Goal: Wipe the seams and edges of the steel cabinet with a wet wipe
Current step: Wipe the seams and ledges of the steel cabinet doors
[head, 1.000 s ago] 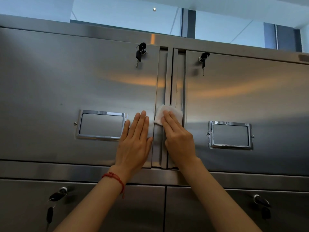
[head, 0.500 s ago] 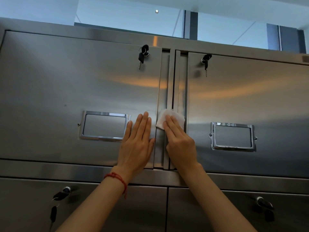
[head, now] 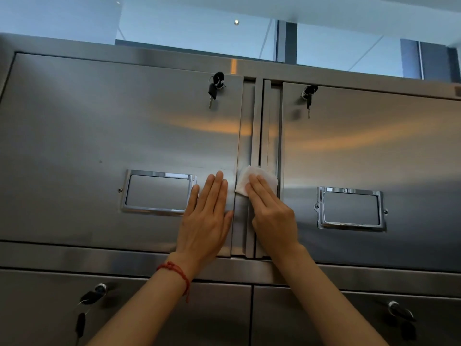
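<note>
A steel cabinet (head: 99, 136) fills the view, with two upper doors that meet at a vertical centre seam (head: 257, 136). A white wet wipe (head: 245, 179) lies flat over the seam at mid height. My right hand (head: 272, 216) presses the wipe against the seam with straight fingers. My left hand (head: 207, 221) rests flat on the left door beside the seam, fingers straight and pointing up. A red string bracelet sits on my left wrist.
Keys hang from the left door's lock (head: 215, 87) and the right door's lock (head: 308, 94). Each door has a chrome label frame: the left frame (head: 158, 192) and the right frame (head: 351, 208). Lower doors with keyed locks (head: 96, 293) sit below a horizontal rail.
The view has tilted slightly, so the cabinet sits lower in frame. The wipe and my right hand stay at about the same height on the seam. My left hand has not moved on the door.
</note>
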The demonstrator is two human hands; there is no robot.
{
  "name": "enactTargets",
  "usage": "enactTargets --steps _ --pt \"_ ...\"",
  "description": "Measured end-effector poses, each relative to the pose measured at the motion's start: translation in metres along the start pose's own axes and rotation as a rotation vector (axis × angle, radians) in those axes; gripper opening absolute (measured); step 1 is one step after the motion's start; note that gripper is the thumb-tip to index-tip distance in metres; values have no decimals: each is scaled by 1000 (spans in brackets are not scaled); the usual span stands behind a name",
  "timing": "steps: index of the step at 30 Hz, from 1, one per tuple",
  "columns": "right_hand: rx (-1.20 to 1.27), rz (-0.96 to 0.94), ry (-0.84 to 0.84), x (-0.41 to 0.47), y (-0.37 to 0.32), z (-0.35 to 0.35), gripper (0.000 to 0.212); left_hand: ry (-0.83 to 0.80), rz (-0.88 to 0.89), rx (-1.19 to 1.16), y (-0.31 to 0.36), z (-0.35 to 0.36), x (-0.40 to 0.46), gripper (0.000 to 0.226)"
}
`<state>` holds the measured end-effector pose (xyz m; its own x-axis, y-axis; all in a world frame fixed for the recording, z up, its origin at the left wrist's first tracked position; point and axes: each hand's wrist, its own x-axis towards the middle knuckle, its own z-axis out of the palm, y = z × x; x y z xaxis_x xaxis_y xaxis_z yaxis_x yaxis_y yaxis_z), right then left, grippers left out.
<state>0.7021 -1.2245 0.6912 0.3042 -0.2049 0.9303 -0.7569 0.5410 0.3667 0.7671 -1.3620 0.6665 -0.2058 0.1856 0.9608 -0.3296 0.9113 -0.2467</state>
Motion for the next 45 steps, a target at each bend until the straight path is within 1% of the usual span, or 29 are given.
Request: enactTargets --steps 6,11,15,20,23,27,33,40,45 --pt "12 50 -6 7 -1 3 48 19 4 -4 -1 1 0 57" --pt "-15 12 -4 5 1 2 48 7 1 3 -1 1 0 57" --pt "-20 36 -2 17 3 3 47 13 -2 -5 0 1 0 57" --pt "-11 35 -35 8 -2 3 47 7 -12 -2 1 0 0 56" --pt "-23 25 -12 17 3 2 45 6 -18 -7 2 0 1 57" --pt "-32 55 0 31 5 5 46 20 -15 -7 1 2 0 56" --pt "-22 40 -18 16 2 8 47 22 -18 -5 1 2 0 56" --pt "-11 57 13 41 8 9 46 33 -16 -1 1 3 0 57" --pt "-21 39 16 24 4 9 48 30 -24 -3 2 2 0 57"
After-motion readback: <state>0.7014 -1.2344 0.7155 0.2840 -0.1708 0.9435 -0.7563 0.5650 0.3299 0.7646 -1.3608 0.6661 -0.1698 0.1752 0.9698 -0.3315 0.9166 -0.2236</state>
